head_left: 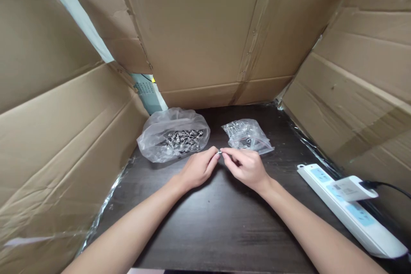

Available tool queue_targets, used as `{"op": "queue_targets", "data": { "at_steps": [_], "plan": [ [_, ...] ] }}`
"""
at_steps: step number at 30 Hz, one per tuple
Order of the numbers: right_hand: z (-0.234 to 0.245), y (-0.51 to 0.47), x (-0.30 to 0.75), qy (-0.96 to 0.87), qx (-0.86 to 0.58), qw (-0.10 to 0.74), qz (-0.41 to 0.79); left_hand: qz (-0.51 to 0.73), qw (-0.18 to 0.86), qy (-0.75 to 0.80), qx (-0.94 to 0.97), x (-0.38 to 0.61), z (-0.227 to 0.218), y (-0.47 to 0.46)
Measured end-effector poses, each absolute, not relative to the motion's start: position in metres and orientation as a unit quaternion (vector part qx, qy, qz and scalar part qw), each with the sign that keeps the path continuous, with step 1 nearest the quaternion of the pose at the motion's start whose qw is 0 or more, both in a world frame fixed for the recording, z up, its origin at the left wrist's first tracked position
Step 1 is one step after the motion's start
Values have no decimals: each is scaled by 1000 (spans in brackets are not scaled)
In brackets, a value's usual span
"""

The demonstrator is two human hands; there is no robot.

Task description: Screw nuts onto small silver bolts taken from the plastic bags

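Dark wood-grain tabletop (pixel 208 227) walled by brown cardboard sheets (pixel 205 30). Left hand (pixel 196 169) and right hand (pixel 245 167) meet fingertip to fingertip, both pinching small silver metal part (pixel 219 152) between them above tabletop. Open clear plastic bag of silver screws (pixel 173 139) just beyond left hand; small clear zip bag (pixel 247 135) beyond right. White power strip (pixel 349 209) at right edge.

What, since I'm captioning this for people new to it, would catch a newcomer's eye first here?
The left hand and right hand meet mid-table, pinching a small metal part between their fingertips. Just behind them lie an open plastic bag of metal screws, left, and a smaller zip bag, right. Cardboard walls box in the dark table, with a white power strip at its right edge.
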State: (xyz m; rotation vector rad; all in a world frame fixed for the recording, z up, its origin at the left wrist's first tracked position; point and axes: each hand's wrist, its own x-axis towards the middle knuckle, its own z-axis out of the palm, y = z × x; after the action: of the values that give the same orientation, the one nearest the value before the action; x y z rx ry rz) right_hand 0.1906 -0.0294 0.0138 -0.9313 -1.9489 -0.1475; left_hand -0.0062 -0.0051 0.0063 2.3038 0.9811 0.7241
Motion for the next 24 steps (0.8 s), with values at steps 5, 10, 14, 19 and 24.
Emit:
{"op": "queue_targets", "data": {
  "at_steps": [5, 10, 14, 19, 24],
  "plan": [
    [13, -30, 191, -800, -403, 444, -16, 256, 266, 366, 854, -7, 7, -5],
    [13, -30, 192, -807, -411, 424, 17, 234, 250, 359, 868, -7, 6, -3],
    [17, -31, 193, -820, -414, 394, 18, 206, 230, 369, 877, -7, 6, -4],
    [19, -33, 193, -834, -422, 353, 31, 192, 243, 368, 877, -7, 10, -6],
    [19, -33, 194, -817, -440, 369, 47, 198, 293, 367, 861, -8, 14, -6]
  ]
}}
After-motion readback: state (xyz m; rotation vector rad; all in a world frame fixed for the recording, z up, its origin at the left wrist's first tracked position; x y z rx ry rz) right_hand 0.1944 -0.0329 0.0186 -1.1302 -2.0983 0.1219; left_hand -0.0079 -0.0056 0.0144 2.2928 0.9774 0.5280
